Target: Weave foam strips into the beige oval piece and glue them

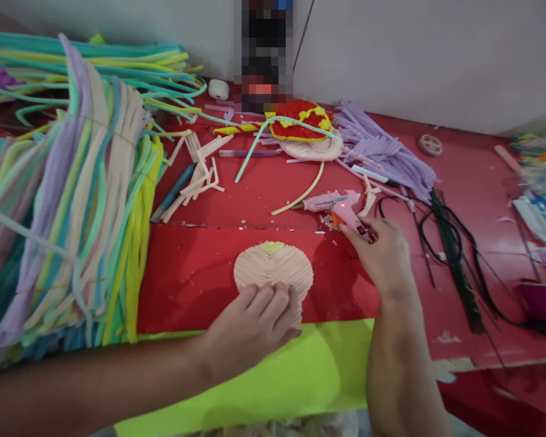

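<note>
A flat, rounded pale pink piece [273,267] made of pipe cleaners in slanting rows, with a small yellow tip at its top, lies on a red sheet. My left hand [266,315] is closed over its lower part, fingers curled and hiding that edge. Further right, my right hand [384,249] grips the handle end of a pink hot glue gun [334,203]. The gun lies on its side on the red table, nozzle pointing left, a small orange light glowing on its body.
Bundled pipe cleaners [91,182] cover the left side. Purple pipe cleaners [386,145] and a red-and-yellow craft piece [300,121] lie at the back. Cut pale pieces [200,170] are scattered mid-table. A black cable [477,267] runs at right. A lime-green sheet [300,376] spans the front.
</note>
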The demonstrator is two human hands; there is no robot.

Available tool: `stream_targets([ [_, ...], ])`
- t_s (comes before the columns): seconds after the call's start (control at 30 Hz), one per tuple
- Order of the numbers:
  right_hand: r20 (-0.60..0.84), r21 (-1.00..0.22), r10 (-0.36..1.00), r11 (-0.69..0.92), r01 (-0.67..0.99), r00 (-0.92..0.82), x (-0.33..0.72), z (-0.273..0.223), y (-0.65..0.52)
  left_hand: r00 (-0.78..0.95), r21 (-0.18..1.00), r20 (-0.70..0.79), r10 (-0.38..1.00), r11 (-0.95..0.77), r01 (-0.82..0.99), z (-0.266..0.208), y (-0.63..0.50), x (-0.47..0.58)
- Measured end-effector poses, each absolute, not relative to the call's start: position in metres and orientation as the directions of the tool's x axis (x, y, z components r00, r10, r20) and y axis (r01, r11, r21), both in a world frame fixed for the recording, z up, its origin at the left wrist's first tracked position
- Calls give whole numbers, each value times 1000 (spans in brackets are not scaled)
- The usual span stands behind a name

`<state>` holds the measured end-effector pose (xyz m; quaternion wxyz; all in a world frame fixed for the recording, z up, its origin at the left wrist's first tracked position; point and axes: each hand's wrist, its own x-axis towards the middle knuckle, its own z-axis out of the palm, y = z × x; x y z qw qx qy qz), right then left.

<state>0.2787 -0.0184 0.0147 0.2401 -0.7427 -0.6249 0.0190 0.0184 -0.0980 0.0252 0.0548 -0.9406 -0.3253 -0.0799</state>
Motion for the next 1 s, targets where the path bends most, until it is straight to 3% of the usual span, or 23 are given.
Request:
stream_targets([
  [0.13,275,-401,931,-117,909,241,278,10,-17,851,-8,176,494,-864,503,17,-101,18],
  [0.37,388,-471,844,-163,867,369,289,10,-9,864,-47,163,476,-871,489,12,-103,19],
  [0.63,397,-442,784,-291,848,476,324,-12,1,872,-136,161,461,-865,483,14,-105,17],
  [0.73,483,-399,735,-300,867,476,321,-12,1,868,-148,160,471,-857,493,17,-106,16],
  [0.87,633,-265,744,-50,963,213,292,1,-1,871,-163,189,453,-860,483,17,-108,16],
  [1.0,483,-127,854,288,949,-194,249,9,3,866,-172,202,458,-853,492,15,-111,17],
])
